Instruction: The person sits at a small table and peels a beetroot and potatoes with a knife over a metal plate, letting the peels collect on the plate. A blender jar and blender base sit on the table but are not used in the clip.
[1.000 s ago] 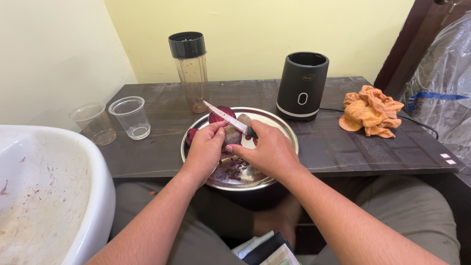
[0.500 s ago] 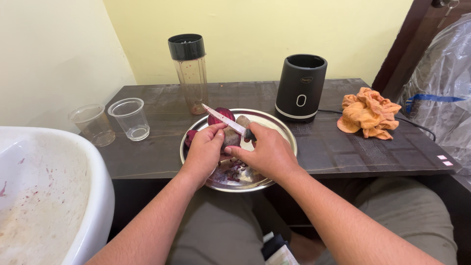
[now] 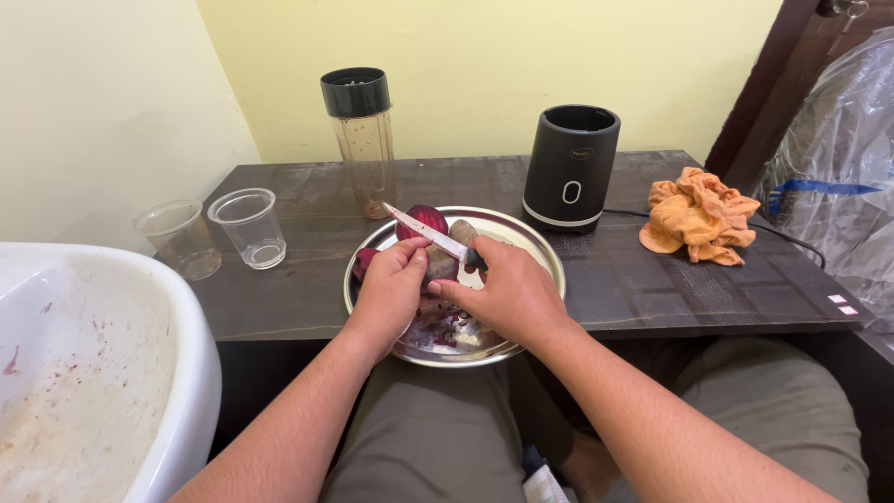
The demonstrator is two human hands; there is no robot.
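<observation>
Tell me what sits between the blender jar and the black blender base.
Head view: only bare dark tabletop lies between the blender jar and the black blender base; the steel plate sits nearer.

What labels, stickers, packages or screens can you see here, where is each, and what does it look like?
Small badge on the black blender base: near its top rim, pale oval.
Round ring mark below it: white outline.
Two stickers: table's right edge, small white rectangles.
No packages or screens.

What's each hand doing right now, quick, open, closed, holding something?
Left hand: closed on a beetroot over the steel plate.
Right hand: closed on a knife, blade resting on the beetroot.
</observation>
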